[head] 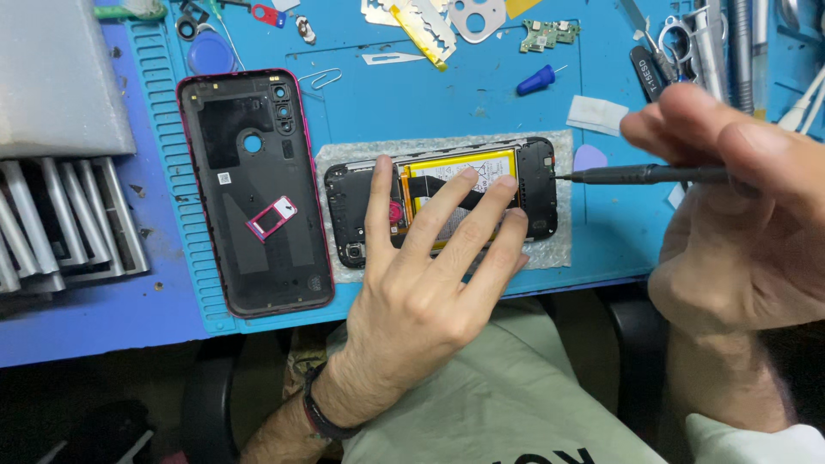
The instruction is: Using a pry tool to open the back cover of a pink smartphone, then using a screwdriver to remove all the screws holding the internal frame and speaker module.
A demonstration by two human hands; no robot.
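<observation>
The left hand (430, 283) lies flat with its fingers spread on an opened black phone with a yellow battery inside (447, 202). The fingers press down on the battery and the black frame; they are not curled around anything. The phone lies sideways on a grey, see-through pad (559, 249), and the pad sits on a blue rubber work mat (378, 94) on the tabletop.

The right hand (739, 206) is closed around a thin black screwdriver (644, 174). The tool lies level and points left. Its small tip touches the right end of the phone, or is just beside it; I cannot tell which.

To the left of the phone, the phone's black back cover with a pink-red edge (253, 193) lies inside-up on the mat. A small pink card tray (272, 216) rests on it.

At the top of the mat are many small things: a blue plastic cap (536, 81), a small green circuit board (548, 34), a metal paper clip (320, 79), a white square wipe (596, 114) and a pale purple pick (589, 158). Metal tweezers and tools (713, 43) lie in the top right corner. A grey rack with metal slots (64, 219) stands far left.
</observation>
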